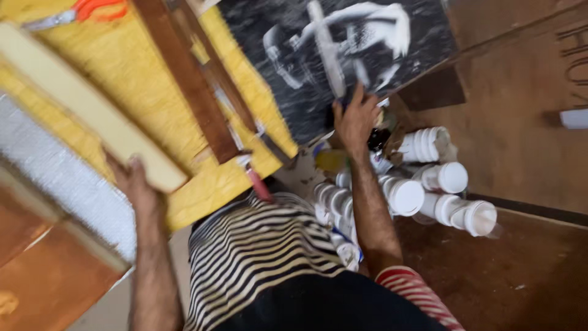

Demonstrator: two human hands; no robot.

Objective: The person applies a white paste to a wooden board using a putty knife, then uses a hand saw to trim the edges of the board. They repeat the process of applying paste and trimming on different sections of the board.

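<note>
Lying at far left: a white textured sheet [58, 178] over a brown desk [43, 276]. Next, a yellow board [141, 92] carrying a pale bar [86, 104], orange pliers [86, 9] at the top edge, and two dark wood strips [184, 79] laid diagonally. Left hand [136, 184]: rests against the lower end of the pale bar, fingers blurred; whether the grip is closed on the bar cannot be told. A red-handled brush [257, 182] pokes out below the board's lower edge. Centre bottom: striped shirt [257, 251] of the person. Upper centre: a black canvas [337, 55] with white painted shapes, tilted. Right hand [356, 119]: fingers spread open, pressed on the lower edge of the canvas, grip not closed round anything. Below and right of that hand: a cluster of white cups [422, 190], stacked and lying on their sides, on the brown floor [527, 153]. Far right: a small white object [574, 118], too blurred to identify.
</note>
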